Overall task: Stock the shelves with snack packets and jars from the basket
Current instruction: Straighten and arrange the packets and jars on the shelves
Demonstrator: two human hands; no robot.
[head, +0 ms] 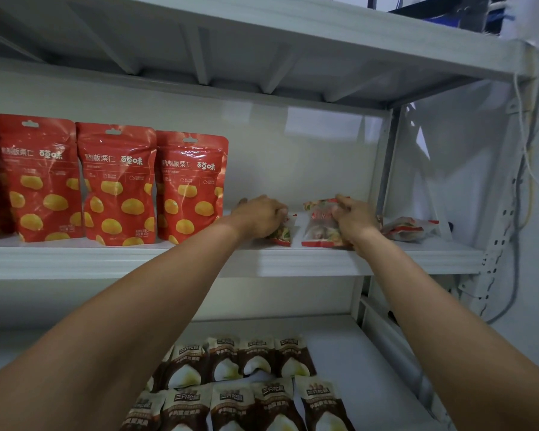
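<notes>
The left hand (259, 216) curls down over a small packet (283, 234) on the middle shelf (106, 259) and holds it there. At its three o'clock, the right hand (355, 220) grips a clear packet (318, 227) with red trim, tilted up off the board. Further toward three o'clock a third packet (408, 229) lies flat. At nine o'clock, red pouches (115, 185) stand upright in a row. At six o'clock, brown packets (246, 384) cover the lower shelf (355, 346). Stocking looks well along, with these small packets left to arrange. No jars or basket show, so what remains is unclear.
</notes>
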